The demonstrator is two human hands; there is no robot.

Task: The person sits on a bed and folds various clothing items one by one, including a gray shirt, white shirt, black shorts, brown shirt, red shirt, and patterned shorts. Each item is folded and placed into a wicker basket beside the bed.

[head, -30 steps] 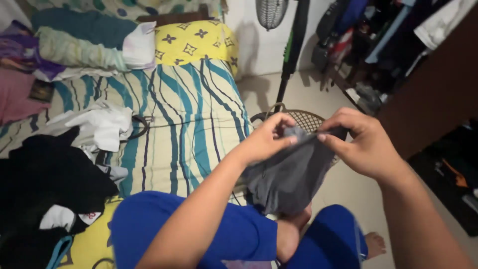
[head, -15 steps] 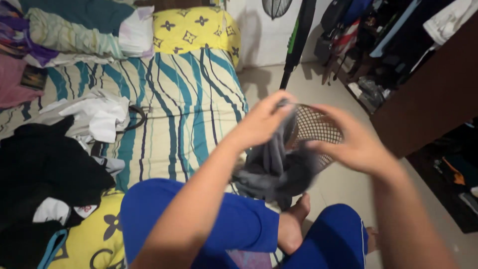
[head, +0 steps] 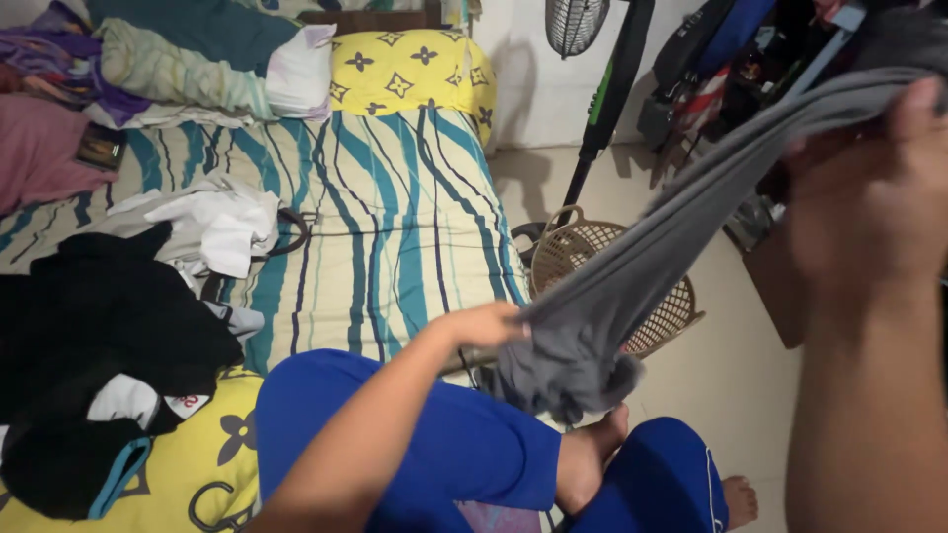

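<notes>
A grey garment (head: 632, 286) is stretched out diagonally between my two hands. My left hand (head: 484, 326) grips its lower end just above my knee. My right hand (head: 874, 197) is raised high at the right, blurred, and grips the upper end. The cloth's bunched bottom hangs over my bare foot (head: 592, 454). I sit at the edge of a bed in blue shorts (head: 434, 444).
A woven laundry basket (head: 671, 316) stands on the tiled floor behind the garment. The striped bed (head: 385, 217) carries a black clothes pile (head: 99, 345), white clothes (head: 217, 222) and folded bedding. A fan pole (head: 602, 109) and a cluttered dark shelf (head: 731, 69) stand at the back right.
My right hand has swung up and to the right, pulling the grey garment out long. My left hand dropped lower while keeping its end. The basket is now uncovered.
</notes>
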